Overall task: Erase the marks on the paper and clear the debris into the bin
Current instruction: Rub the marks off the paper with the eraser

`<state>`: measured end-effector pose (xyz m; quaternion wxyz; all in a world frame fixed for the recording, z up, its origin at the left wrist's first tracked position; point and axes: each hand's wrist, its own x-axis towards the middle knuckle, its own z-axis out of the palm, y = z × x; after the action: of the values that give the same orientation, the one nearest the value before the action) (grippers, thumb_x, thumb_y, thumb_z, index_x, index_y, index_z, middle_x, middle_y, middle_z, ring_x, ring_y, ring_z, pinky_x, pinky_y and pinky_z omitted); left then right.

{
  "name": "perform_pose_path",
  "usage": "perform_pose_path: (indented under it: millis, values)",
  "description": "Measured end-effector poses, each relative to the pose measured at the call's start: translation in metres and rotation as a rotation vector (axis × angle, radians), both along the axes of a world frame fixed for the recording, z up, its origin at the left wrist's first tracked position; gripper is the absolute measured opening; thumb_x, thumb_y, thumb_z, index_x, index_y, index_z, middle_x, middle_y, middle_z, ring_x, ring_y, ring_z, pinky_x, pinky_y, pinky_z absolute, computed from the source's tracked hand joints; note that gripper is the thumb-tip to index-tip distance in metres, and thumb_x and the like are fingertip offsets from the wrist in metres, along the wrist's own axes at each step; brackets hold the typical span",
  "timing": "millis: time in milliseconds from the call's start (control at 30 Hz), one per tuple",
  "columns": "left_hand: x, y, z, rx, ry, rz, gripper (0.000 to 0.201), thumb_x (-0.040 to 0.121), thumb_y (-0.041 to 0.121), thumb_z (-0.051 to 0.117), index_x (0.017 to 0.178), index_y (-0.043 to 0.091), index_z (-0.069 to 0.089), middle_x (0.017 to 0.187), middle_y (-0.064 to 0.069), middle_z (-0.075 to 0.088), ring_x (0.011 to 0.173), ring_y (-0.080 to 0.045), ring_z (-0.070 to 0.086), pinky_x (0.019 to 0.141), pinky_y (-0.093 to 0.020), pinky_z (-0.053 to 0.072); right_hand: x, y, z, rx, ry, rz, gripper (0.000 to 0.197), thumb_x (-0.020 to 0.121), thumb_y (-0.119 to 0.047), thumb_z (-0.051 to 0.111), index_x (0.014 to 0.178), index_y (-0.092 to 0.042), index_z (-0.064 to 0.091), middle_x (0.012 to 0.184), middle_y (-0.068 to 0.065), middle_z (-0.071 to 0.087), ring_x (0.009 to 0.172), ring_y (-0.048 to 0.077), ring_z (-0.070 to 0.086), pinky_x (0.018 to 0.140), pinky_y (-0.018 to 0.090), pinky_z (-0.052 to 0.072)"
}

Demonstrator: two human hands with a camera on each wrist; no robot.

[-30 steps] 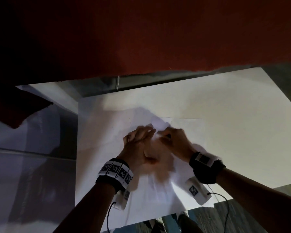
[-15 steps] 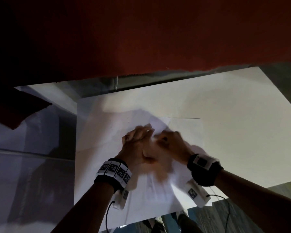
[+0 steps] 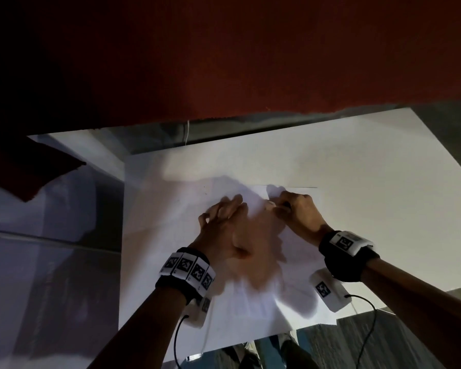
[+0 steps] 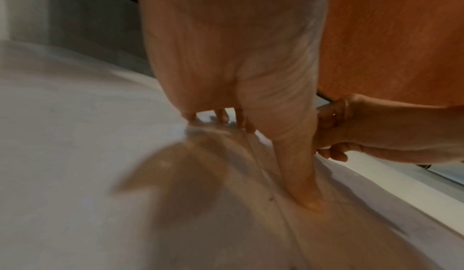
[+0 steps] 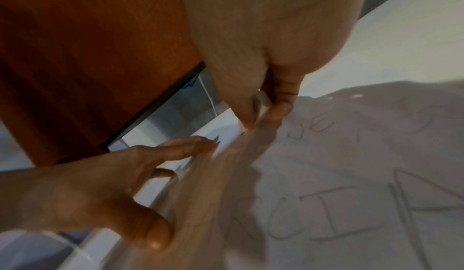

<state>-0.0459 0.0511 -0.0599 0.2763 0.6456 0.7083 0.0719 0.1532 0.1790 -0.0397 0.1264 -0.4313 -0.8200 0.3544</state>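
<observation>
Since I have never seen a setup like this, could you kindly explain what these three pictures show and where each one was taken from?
There is no machine here. A person works with two bare hands and wears one camera on the head and one on each wrist, at the black bands with chequered markers. The wide picture looks down from the head. The other two look along each hand from its wrist.

On a white tabletop lies a sheet of paper with pencilled lines. The left hand presses the sheet flat with straight, spread fingers. The right hand pinches a small white block, probably an eraser, between thumb and finger, down at the paper. A dark red surface rises behind the table.
</observation>
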Motion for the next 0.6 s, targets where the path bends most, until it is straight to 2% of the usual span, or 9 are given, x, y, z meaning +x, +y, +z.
perform_pose_path:
  millis: [33, 100, 167, 200, 300, 367, 467, 533, 600]
  values:
    - [0.003, 0.001, 0.003, 0.007, -0.006, -0.005, 0.11, 0.069, 0.053, 0.087, 0.155, 0.033, 0.022, 0.164, 0.021, -0.006, 0.15, -0.015, -0.002, 0.113, -0.046, 0.016, 0.001, 0.003, -0.001, 0.003, -0.018, -0.012, 0.03, 0.093, -0.043, 0.06, 0.079, -0.017, 0.065, 0.075, -0.008, 0.065, 0.074, 0.017, 0.059, 0.063, 0.02, 0.044]
    - [0.011, 0.004, 0.006, 0.028, -0.011, -0.01, 0.103, 0.075, 0.05, 0.084, 0.156, 0.032, 0.023, 0.164, 0.018, -0.003, 0.148, -0.011, -0.001, 0.111, -0.045, 0.018, 0.0, 0.007, 0.0, -0.03, -0.022, -0.021, 0.024, 0.092, -0.041, 0.061, 0.088, -0.022, 0.074, 0.084, -0.009, 0.069, 0.078, 0.009, 0.062, 0.066, 0.013, 0.044]
    - [0.018, 0.006, 0.001, 0.062, -0.016, -0.005, 0.103, 0.08, 0.056, 0.079, 0.16, 0.033, 0.018, 0.165, 0.019, -0.002, 0.15, -0.01, -0.005, 0.113, -0.046, 0.016, -0.001, 0.005, 0.004, -0.098, 0.031, -0.025, 0.018, 0.093, -0.038, 0.063, 0.098, -0.029, 0.077, 0.085, -0.013, 0.069, 0.075, -0.003, 0.06, 0.065, 0.004, 0.04]
    - [0.02, 0.006, -0.005, 0.083, -0.018, 0.001, 0.105, 0.08, 0.061, 0.077, 0.161, 0.035, 0.016, 0.166, 0.02, -0.003, 0.151, -0.01, -0.007, 0.115, -0.046, 0.014, -0.001, 0.005, 0.004, -0.113, 0.043, -0.023, 0.016, 0.093, -0.038, 0.064, 0.096, -0.032, 0.078, 0.081, -0.014, 0.069, 0.073, -0.005, 0.06, 0.064, 0.004, 0.039]
    - [0.019, 0.004, -0.02, 0.101, 0.008, 0.012, 0.112, 0.075, 0.074, 0.072, 0.163, 0.038, 0.01, 0.166, 0.024, -0.01, 0.154, -0.011, -0.011, 0.117, -0.042, 0.005, -0.004, -0.001, 0.005, -0.059, 0.0, 0.042, 0.014, 0.09, -0.036, 0.066, 0.08, -0.03, 0.075, 0.07, -0.011, 0.069, 0.067, 0.002, 0.062, 0.062, 0.015, 0.044]
    - [0.017, 0.005, -0.023, 0.098, 0.006, 0.01, 0.115, 0.074, 0.075, 0.072, 0.163, 0.04, 0.007, 0.165, 0.026, -0.012, 0.154, -0.009, -0.013, 0.116, -0.037, -0.001, -0.005, -0.002, 0.005, -0.036, -0.035, 0.099, 0.01, 0.088, -0.031, 0.063, 0.081, -0.029, 0.07, 0.071, -0.01, 0.068, 0.068, 0.006, 0.063, 0.063, 0.022, 0.048]
    - [0.016, 0.006, -0.024, 0.12, -0.008, 0.013, 0.116, 0.073, 0.072, 0.076, 0.163, 0.041, 0.008, 0.166, 0.026, -0.011, 0.154, -0.008, -0.014, 0.113, -0.029, -0.007, -0.003, -0.004, -0.003, -0.004, -0.052, 0.081, 0.013, 0.089, -0.034, 0.059, 0.084, -0.028, 0.069, 0.073, -0.009, 0.068, 0.068, 0.009, 0.063, 0.063, 0.027, 0.051]
    - [0.015, 0.004, -0.025, 0.14, -0.049, 0.038, 0.115, 0.072, 0.07, 0.078, 0.162, 0.042, 0.014, 0.167, 0.027, -0.008, 0.155, -0.008, -0.012, 0.118, -0.033, -0.003, -0.003, -0.021, -0.01, 0.058, -0.056, 0.083, 0.011, 0.088, -0.031, 0.06, 0.081, -0.024, 0.066, 0.069, -0.007, 0.065, 0.062, 0.015, 0.059, 0.059, 0.032, 0.049]
    - [0.015, 0.003, -0.027, 0.15, -0.063, 0.046, 0.113, 0.071, 0.071, 0.078, 0.161, 0.043, 0.016, 0.167, 0.027, -0.005, 0.155, -0.007, -0.011, 0.121, -0.037, 0.003, -0.003, -0.04, -0.009, 0.086, -0.014, 0.192, 0.007, 0.084, -0.018, 0.064, 0.081, -0.023, 0.066, 0.069, -0.008, 0.063, 0.059, 0.013, 0.056, 0.057, 0.026, 0.043]
